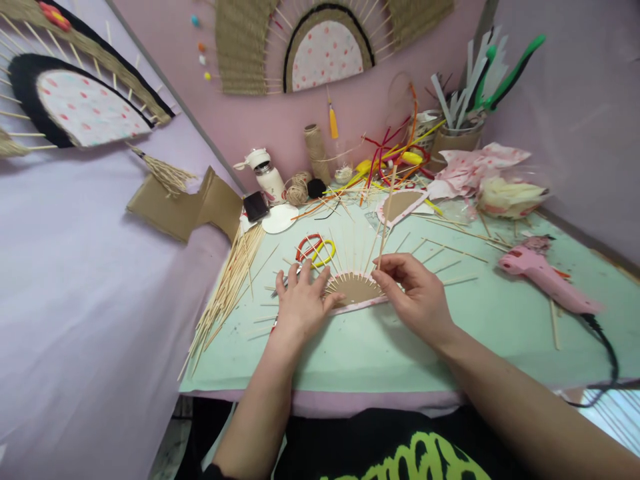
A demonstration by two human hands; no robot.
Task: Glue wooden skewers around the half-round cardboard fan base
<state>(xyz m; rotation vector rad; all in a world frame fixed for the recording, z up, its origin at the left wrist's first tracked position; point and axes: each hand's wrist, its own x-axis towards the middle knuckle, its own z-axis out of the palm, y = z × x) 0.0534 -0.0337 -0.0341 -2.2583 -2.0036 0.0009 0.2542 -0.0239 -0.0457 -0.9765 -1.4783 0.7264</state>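
A cardboard half-circle [356, 291] with a pink-spotted fabric edge lies on the table, thin wooden sticks fanning out from its curved side. My left hand [303, 303] rests with spread fingers over its left end and the sticks there. Between the thumb and fingers of my right hand [417, 293], at the right end of the half-circle, a wooden stick [386, 227] is pinched, pointing up and away from me. Scissors [324, 253] with red and yellow handles lie under the sticks, just beyond my left hand.
Loose sticks [227, 293] are piled along the left edge. A pink hot glue gun [550, 277] lies at the right, its cord hanging off the front. Behind stand a white bottle [270, 179], a twine spool [317, 155] and a second fabric-edged half-circle [401, 205]. Finished fan-shaped hangings [327, 57] are on the walls.
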